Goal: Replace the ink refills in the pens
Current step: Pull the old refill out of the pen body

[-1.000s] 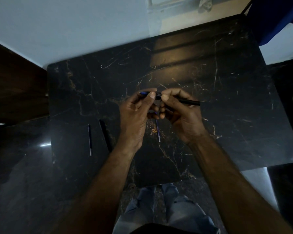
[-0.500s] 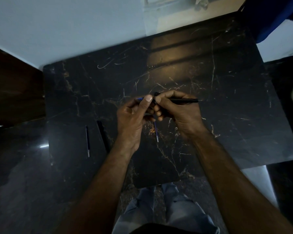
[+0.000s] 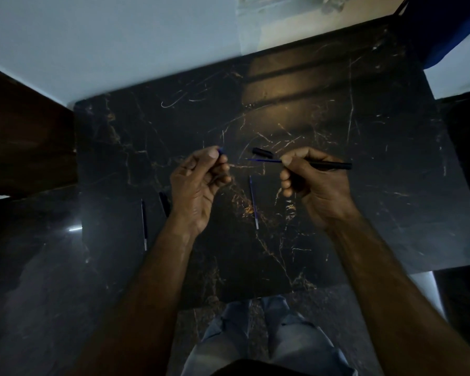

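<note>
My right hand (image 3: 314, 185) grips a black pen barrel (image 3: 331, 166) that points right, and a thin blue refill (image 3: 263, 160) sticks out of its left end. My left hand (image 3: 198, 180) pinches a small blue tip piece (image 3: 221, 150) between thumb and fingers. A black pen cap (image 3: 261, 152) lies on the table just behind the refill. A loose blue refill (image 3: 253, 202) lies between my hands. Further left lie another refill (image 3: 144, 223) and a black pen (image 3: 164, 203), partly hidden by my left wrist.
The work surface is a dark marble table (image 3: 337, 118) with a white wall behind. A brown wooden panel (image 3: 25, 137) stands at the left and something blue (image 3: 445, 28) at the top right. My knees in jeans (image 3: 263, 332) show below the table's near edge.
My hands were together on the pen; now they have drawn apart. The tip piece has come off in my left hand, and the refill shows at the barrel's end.
</note>
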{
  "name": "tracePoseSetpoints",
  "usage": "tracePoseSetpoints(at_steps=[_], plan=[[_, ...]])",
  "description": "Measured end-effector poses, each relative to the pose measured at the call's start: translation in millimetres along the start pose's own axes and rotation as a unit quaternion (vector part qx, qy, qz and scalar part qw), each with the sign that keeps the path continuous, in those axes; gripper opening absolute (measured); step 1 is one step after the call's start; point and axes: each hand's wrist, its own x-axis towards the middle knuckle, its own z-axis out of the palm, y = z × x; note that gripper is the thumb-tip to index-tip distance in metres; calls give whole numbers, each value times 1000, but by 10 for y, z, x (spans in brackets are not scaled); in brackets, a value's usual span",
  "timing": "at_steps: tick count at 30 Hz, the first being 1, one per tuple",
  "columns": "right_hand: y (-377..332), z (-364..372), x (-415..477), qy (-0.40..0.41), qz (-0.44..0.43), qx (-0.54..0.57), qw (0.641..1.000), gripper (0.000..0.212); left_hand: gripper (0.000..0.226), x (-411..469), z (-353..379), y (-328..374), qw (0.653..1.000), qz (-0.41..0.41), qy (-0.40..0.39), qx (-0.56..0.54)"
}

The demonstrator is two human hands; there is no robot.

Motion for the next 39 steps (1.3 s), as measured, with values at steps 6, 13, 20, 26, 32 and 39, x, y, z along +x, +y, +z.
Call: tracePoseSetpoints(at_steps=[6, 13, 20, 26, 32, 39], plan=[[-46, -128, 0, 36, 3, 30, 999, 12, 21, 408, -49, -335, 921, 62, -49, 382], [8, -192, -55, 18, 10, 27, 999, 12, 15, 860, -61, -556, 797, 184, -106, 565], [150, -252, -109, 4, 37, 22, 999, 10, 17, 951, -146, -576, 733, 224, -144, 626], [171, -249, -79, 7, 37, 18, 999, 12, 22, 942, -162, -570, 741, 245, -140, 610], [177, -254, -86, 5, 35, 20, 999, 16, 25, 922, -145, -544, 744, 232, -149, 609], [204, -253, -96, 8, 40, 19, 999, 16, 25, 935, -164, -552, 743, 235, -153, 607]])
